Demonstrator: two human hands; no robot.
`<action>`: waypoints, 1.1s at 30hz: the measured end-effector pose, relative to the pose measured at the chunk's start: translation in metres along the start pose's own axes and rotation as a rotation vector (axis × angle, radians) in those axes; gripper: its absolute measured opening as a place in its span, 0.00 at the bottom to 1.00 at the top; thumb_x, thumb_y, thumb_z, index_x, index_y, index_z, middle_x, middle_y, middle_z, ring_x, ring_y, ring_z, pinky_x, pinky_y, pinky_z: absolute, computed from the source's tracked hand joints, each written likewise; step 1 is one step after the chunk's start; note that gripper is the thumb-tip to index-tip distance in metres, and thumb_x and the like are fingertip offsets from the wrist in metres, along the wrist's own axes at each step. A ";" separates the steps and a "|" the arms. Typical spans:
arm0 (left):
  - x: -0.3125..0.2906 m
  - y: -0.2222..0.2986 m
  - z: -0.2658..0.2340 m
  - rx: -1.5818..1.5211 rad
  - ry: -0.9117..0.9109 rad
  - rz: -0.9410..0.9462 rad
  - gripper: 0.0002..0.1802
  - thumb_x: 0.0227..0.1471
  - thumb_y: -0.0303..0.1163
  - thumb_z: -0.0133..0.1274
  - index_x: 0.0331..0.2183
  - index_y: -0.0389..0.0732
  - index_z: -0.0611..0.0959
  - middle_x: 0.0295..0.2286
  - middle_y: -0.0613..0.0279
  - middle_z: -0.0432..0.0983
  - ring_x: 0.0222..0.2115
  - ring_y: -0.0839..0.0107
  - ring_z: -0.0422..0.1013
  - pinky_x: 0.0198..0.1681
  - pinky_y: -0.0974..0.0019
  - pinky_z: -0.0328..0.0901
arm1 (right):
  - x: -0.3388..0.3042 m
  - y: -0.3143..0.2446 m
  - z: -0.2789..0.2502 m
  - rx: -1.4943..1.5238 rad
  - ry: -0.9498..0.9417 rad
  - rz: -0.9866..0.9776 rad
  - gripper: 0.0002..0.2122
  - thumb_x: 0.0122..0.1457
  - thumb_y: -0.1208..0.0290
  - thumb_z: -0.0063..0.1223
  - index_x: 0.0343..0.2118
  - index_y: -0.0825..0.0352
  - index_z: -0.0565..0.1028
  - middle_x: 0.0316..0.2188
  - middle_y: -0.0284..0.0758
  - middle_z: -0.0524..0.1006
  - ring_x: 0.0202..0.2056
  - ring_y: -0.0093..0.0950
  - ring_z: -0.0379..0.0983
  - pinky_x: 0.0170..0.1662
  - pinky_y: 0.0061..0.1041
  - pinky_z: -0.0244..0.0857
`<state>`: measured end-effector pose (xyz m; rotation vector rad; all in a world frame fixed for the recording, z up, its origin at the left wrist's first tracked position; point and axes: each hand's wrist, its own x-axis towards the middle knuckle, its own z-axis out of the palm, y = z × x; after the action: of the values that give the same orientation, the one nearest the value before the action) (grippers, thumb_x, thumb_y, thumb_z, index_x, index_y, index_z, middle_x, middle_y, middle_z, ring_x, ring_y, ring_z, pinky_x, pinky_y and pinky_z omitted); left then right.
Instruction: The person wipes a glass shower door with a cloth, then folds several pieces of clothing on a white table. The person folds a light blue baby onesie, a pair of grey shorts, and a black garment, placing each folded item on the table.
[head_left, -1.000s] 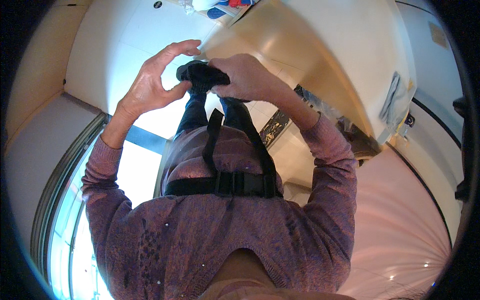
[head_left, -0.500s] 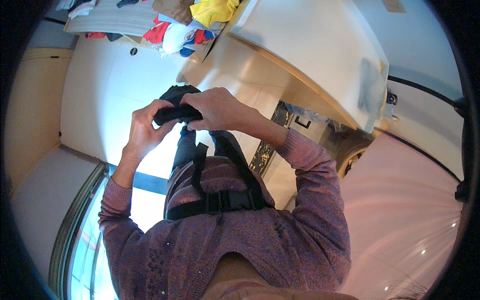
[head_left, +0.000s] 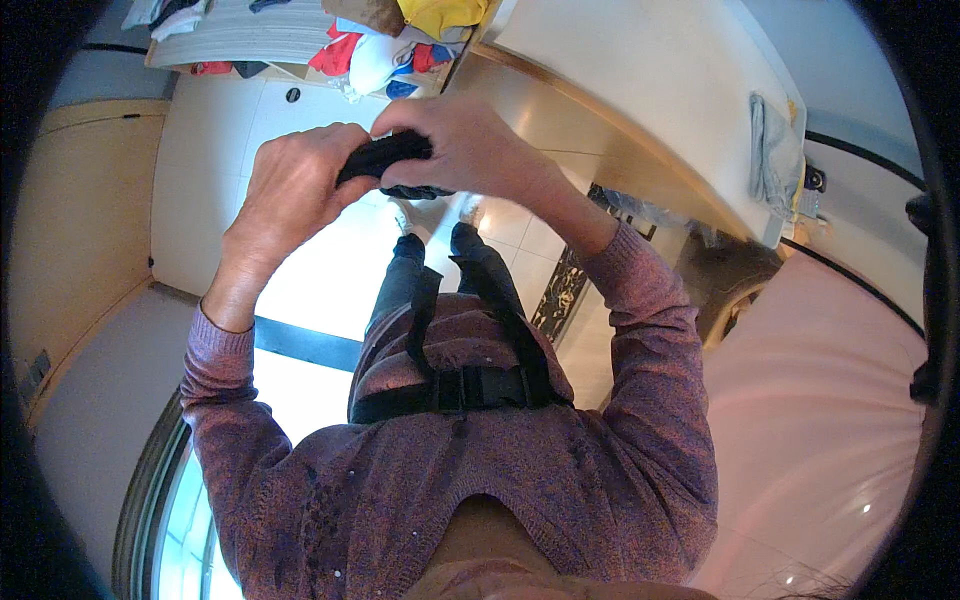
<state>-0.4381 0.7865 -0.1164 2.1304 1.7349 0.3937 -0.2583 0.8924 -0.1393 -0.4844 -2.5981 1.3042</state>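
Note:
A bundle of black cloth (head_left: 388, 155) is stretched between my two hands in front of my body; its exact kind cannot be made out. My left hand (head_left: 298, 182) pinches its left end with the thumb underneath. My right hand (head_left: 465, 145), slightly blurred, has its fingers wrapped round the right end. A darker fold of the same cloth shows below the right fingers. Both hands are held up above the tiled floor, over my shoes.
At the far side, a shelf (head_left: 240, 38) bears a pile of colourful clothes (head_left: 375, 65). A white-topped table (head_left: 620, 65) stands at the right, with a folded grey-blue cloth (head_left: 772, 155) on its edge. Pink fabric (head_left: 800, 400) spreads at lower right. A black strap (head_left: 470, 388) crosses my waist.
Both hands have moved up and outward from my body with the black cloth. My shoes now show beneath it. The view has shifted slightly.

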 end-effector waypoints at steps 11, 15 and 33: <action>-0.001 -0.005 -0.015 -0.276 -0.177 -0.244 0.15 0.41 0.34 0.61 0.33 0.39 0.78 0.20 0.58 0.76 0.19 0.68 0.73 0.21 0.68 0.66 | -0.024 0.024 0.033 0.452 0.258 0.187 0.18 0.47 0.73 0.60 0.42 0.69 0.70 0.31 0.37 0.76 0.32 0.25 0.74 0.38 0.21 0.69; 0.009 -0.001 -0.012 -0.203 -0.144 -0.180 0.20 0.41 0.39 0.62 0.35 0.39 0.76 0.21 0.57 0.77 0.20 0.66 0.74 0.21 0.68 0.67 | -0.013 0.016 0.039 0.436 0.315 0.103 0.15 0.47 0.75 0.60 0.39 0.68 0.71 0.27 0.36 0.76 0.28 0.25 0.74 0.34 0.21 0.69; 0.018 0.066 -0.073 -0.201 0.185 -0.084 0.37 0.27 0.36 0.69 0.44 0.39 0.75 0.34 0.58 0.75 0.32 0.69 0.71 0.33 0.68 0.67 | -0.069 0.088 0.056 0.197 0.576 0.119 0.10 0.44 0.80 0.48 0.33 0.68 0.73 0.31 0.39 0.74 0.34 0.34 0.72 0.40 0.29 0.67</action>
<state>-0.4084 0.7998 -0.0217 1.9246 1.7920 0.7291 -0.1944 0.8745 -0.2455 -0.8434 -1.9757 1.2119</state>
